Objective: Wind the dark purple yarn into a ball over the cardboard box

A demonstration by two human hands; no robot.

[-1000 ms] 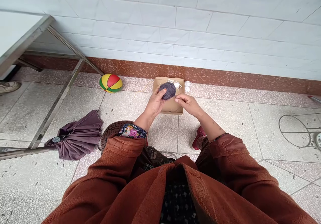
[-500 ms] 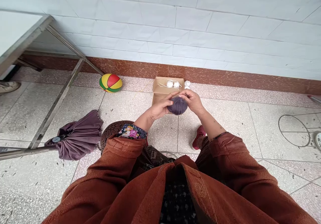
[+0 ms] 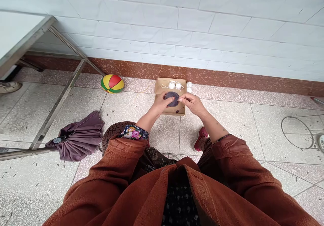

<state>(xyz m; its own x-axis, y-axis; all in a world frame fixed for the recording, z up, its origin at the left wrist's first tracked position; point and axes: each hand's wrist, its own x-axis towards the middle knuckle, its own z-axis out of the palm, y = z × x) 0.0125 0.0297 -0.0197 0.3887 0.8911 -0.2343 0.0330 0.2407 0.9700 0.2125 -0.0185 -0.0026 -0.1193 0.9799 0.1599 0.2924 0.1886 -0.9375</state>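
My left hand (image 3: 161,103) is wrapped round a ball of dark purple-grey yarn (image 3: 172,99), its thumb lying across the front. At the ball's right edge, the thumb and forefinger of my right hand (image 3: 190,102) are pinched on the yarn; the strand itself is too thin to make out. Below the ball is an open brown cardboard box (image 3: 165,112) on the floor. Two white yarn balls (image 3: 174,85) with loose strands lie at its far side, and a small dark piece (image 3: 177,111) shows near its front. More white balls (image 3: 189,87) sit just right of the box.
Left of the box, a red, yellow and green ball (image 3: 112,83) rests by the wall. A folded purple umbrella (image 3: 78,140) lies beside a metal-framed table (image 3: 57,106). A wire ring frame (image 3: 297,132) stands at right. At far left is another person's shoe (image 3: 9,87).
The yarn ball has moved left and slightly away from me in my left hand, uncovering more of the box. My right hand has shifted from the ball's top to its right edge.
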